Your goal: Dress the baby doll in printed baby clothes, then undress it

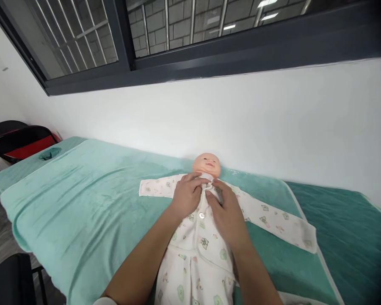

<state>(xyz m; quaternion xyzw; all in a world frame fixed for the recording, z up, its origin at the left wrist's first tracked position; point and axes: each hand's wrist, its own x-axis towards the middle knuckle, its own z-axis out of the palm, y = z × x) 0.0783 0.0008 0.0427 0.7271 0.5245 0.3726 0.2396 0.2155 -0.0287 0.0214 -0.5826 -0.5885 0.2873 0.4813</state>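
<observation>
A baby doll (207, 164) lies face up, dressed in a white baby romper (190, 254) printed with small green and pink figures. Its sleeves stretch out to both sides. At the collar, my left hand (187, 192) pinches the front edge of the romper. Opposite it, my right hand (227, 209) grips the other side of the neckline with thumb and forefinger. The cloth is bunched between the fingertips, and whatever fastener is there is hidden. Just below the hands a round snap button (202, 215) shows on the front seam.
The doll lies on a padded table with a light green cover (92, 203) against a white wall (241, 114). A darker green cover (343, 220) shows at the right. Black and red folding chairs (25, 142) stand at the far left, a black seat (9, 279) at the lower left.
</observation>
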